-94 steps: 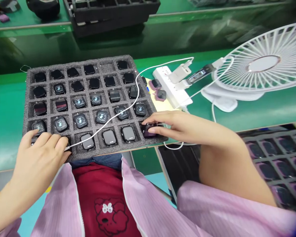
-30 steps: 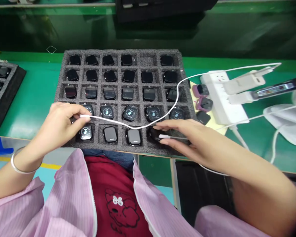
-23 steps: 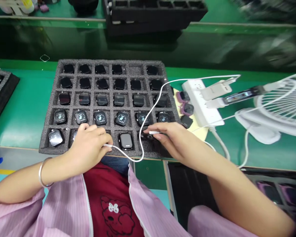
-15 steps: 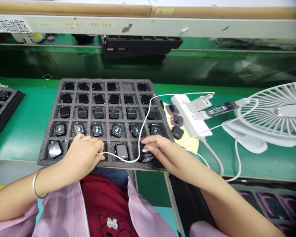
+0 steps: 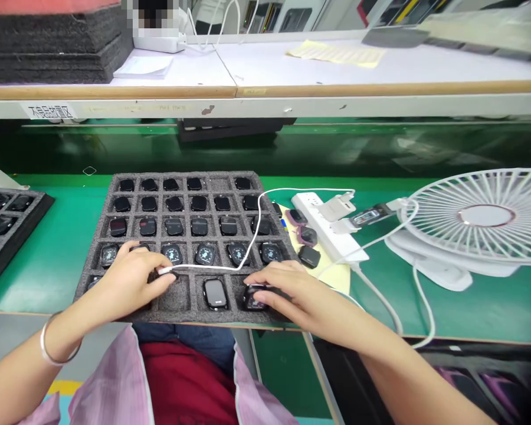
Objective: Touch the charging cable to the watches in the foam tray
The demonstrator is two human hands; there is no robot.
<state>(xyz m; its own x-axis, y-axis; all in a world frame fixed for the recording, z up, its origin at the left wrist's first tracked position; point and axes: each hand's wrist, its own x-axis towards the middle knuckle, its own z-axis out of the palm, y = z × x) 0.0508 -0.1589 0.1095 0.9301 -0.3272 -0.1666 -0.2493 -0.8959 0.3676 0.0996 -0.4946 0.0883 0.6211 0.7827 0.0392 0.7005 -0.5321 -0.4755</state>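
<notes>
Pinching the white cable (image 5: 203, 267) near its end, the left hand (image 5: 135, 273) has thumb and forefinger pressed close together above the front row of the foam tray (image 5: 174, 298). The palm and the other fingers cover the cells there, so I cannot tell whether the cable's tip touches anything beneath; only the edge of one dark watch shows beside the wrist.

The right hand (image 5: 287, 290) keeps its thumb and forefinger narrow around a watch (image 5: 253, 297) in the same row, near the right end. This watch is tilted and partly covered by the thumb. Whether it touches the foam is not clear, and the inside of the palm is hidden. Just to its left, a grey-screened watch (image 5: 215, 293) lies face up in its cell, fully visible.

The cable runs from the left hand across the tray to the charger (image 5: 336, 206) at the power strip (image 5: 330, 227). On the yellow sheet (image 5: 337, 276), beside the tray, lie some small dark and purple pieces, too small to identify surely. The fan (image 5: 487, 215) is cut at the right edge. At left, a second tray (image 5: 44, 203) is cut off as well.
</notes>
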